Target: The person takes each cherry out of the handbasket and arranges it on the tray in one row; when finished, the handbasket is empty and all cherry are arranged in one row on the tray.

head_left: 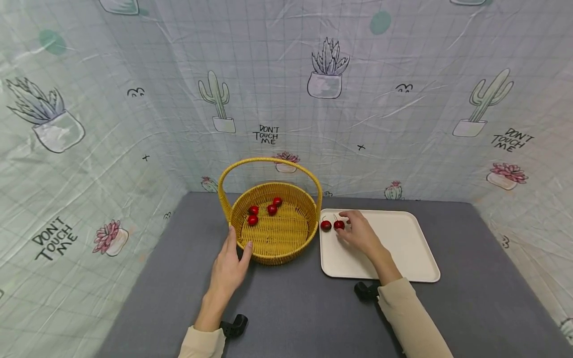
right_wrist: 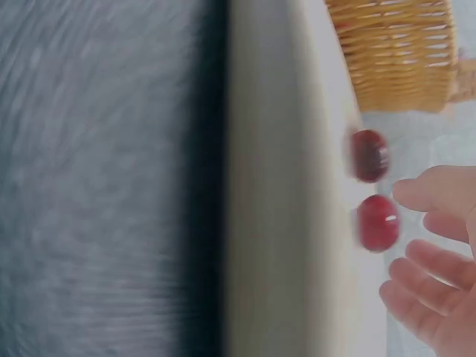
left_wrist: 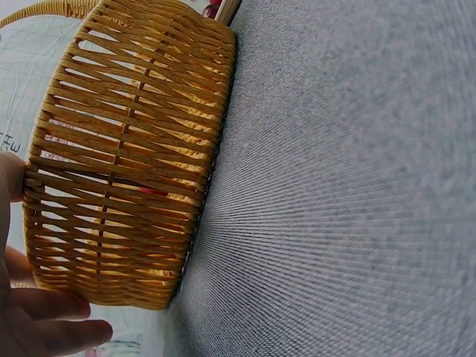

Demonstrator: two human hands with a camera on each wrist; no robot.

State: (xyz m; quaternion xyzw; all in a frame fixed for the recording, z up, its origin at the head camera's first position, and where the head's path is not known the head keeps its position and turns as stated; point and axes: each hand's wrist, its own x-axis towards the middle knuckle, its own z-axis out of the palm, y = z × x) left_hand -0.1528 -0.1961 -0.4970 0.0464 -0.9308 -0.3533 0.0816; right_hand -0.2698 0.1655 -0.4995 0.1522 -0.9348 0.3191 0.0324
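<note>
A yellow woven basket [head_left: 274, 258] with a tall arched handle holds several dark red cherries [head_left: 271, 210]. My left hand [head_left: 229, 268] rests against the basket's near left side. In the left wrist view its thumb is at the rim and its fairly straight fingers [left_wrist: 56, 305] lie along the outer wall. Two cherries with stems lie at the left end of a cream tray [head_left: 394, 243]: a left cherry [head_left: 326, 225] and a right cherry [head_left: 338, 225]. Just above the right one, my right hand [head_left: 359, 233] reaches with thumb and fingers spread apart, holding nothing.
The basket and tray stand side by side on a grey cloth-covered table [head_left: 295, 313], near its back edge. A patterned curtain [head_left: 286, 99] with cactus drawings hangs behind and along both sides. Dark wrist-worn devices [head_left: 235, 326] sit under both forearms.
</note>
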